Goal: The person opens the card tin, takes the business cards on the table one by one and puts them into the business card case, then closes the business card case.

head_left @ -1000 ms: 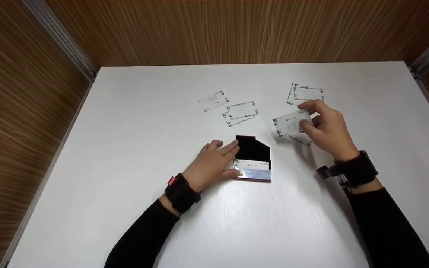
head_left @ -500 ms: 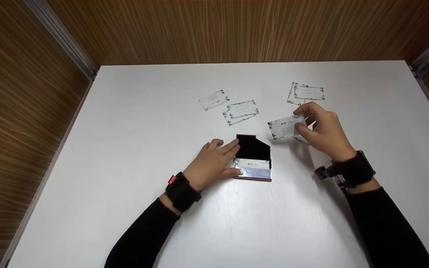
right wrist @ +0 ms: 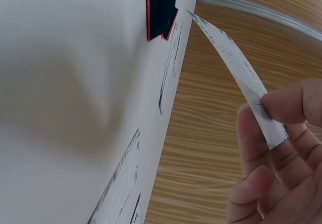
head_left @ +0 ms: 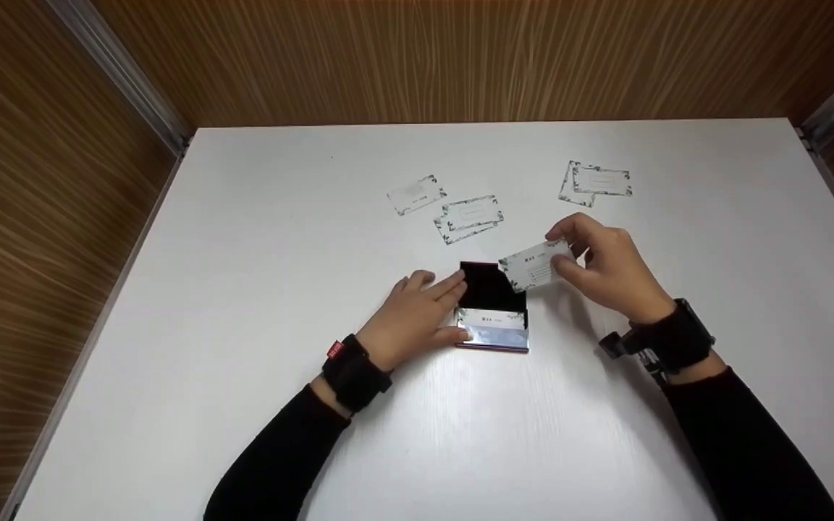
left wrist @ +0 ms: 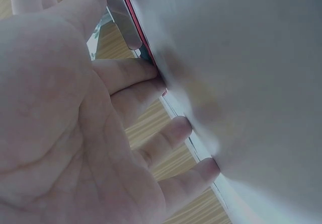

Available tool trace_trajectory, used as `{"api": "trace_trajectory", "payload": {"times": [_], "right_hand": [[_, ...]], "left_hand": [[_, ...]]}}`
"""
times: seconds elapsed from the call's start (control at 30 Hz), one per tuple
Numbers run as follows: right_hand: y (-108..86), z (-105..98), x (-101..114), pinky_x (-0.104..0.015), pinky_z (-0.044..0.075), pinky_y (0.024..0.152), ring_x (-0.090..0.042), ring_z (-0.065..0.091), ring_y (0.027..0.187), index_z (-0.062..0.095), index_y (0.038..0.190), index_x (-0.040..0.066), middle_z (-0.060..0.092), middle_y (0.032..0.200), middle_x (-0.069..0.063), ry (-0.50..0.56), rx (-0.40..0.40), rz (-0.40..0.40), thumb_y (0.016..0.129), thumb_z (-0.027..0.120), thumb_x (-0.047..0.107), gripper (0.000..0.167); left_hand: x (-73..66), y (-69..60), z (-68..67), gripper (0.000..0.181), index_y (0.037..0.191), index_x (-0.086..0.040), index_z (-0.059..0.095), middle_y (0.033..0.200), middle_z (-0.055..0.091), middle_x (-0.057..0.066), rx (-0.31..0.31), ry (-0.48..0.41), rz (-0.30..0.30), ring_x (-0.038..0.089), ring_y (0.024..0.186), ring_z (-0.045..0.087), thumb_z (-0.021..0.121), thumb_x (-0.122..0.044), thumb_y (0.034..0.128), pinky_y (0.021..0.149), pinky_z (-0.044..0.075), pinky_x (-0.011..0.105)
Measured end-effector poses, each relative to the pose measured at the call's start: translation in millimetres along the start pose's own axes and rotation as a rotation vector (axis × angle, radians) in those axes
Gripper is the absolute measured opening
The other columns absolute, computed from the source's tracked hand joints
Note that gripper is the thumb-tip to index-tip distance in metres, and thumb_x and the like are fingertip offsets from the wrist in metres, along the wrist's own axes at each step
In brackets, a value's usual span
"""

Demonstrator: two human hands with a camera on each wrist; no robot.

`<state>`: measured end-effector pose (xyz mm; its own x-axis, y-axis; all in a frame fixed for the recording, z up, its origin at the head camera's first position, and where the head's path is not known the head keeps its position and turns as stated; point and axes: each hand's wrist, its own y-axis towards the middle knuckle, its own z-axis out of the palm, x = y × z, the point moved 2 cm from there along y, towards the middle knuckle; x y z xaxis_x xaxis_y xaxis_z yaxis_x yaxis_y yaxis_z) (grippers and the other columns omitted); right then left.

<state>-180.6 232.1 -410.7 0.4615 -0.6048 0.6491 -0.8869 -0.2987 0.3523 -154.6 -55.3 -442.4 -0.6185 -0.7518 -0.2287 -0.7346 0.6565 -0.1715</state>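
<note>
A card case (head_left: 491, 286) lies unfolded on the table, black inside with a shiny front pocket holding a business card (head_left: 475, 317). My left hand (head_left: 410, 322) rests at its left edge, thumb on the pocket and fingers fairly straight; the left wrist view shows the fingertips touching the case edge and the table. My right hand (head_left: 605, 271) pinches another business card (head_left: 535, 266), white with leaf corners, between thumb and fingers. That card is tilted above the case's upper right corner. In the right wrist view the held card (right wrist: 241, 75) looks slightly bowed.
Behind the case lie a single card (head_left: 417, 194) and an overlapping pair of cards (head_left: 473, 213). Farther right is another overlapping pair (head_left: 603, 181). The white table (head_left: 258, 275) is bounded by wood-grain panels (head_left: 460, 65) behind and at the sides.
My right hand has carried the pinched card left and toward me, from beside the case to over its upper right corner. The left hand and the case have stayed in place.
</note>
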Motion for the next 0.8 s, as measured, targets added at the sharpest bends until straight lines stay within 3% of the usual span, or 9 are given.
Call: {"api": "trace_trajectory", "payload": {"times": [0.23, 0.4, 0.8], "right_hand": [[-3.5, 13.8, 8.0, -0.019, 0.042, 0.054, -0.011, 0.053, 0.063, 0.066, 0.107, 0.011, 0.068, 0.083, -0.004, 0.077, 0.099, -0.032, 0.084, 0.07, -0.001, 0.027], [-4.6, 20.9, 12.6, -0.022, 0.043, 0.055, -0.012, 0.051, 0.063, 0.066, 0.108, 0.013, 0.067, 0.083, 0.001, 0.1, 0.151, -0.024, 0.084, 0.072, 0.0, 0.028], [-7.3, 31.2, 18.8, -0.023, 0.051, 0.061, -0.009, 0.063, 0.069, 0.066, 0.107, 0.012, 0.071, 0.085, 0.008, 0.096, 0.212, -0.066, 0.085, 0.077, 0.004, 0.026]], "left_hand": [[0.7, 0.0, 0.1, 0.081, 0.158, -0.015, 0.03, 0.167, 0.019, -0.005, 0.001, -0.001, 0.005, 0.032, 0.145, 0.029, 0.047, -0.064, 0.0957, 0.118, 0.026, 0.054], [0.8, -0.5, 1.2, 0.082, 0.158, -0.016, 0.029, 0.166, 0.019, -0.005, -0.003, 0.002, 0.006, 0.033, 0.145, 0.029, 0.047, -0.065, 0.0951, 0.117, 0.027, 0.055], [-0.3, 0.0, -0.5, 0.081, 0.157, -0.014, 0.031, 0.166, 0.021, -0.004, -0.003, 0.008, 0.006, 0.033, 0.144, 0.029, 0.048, -0.063, 0.0955, 0.117, 0.028, 0.053]]}}
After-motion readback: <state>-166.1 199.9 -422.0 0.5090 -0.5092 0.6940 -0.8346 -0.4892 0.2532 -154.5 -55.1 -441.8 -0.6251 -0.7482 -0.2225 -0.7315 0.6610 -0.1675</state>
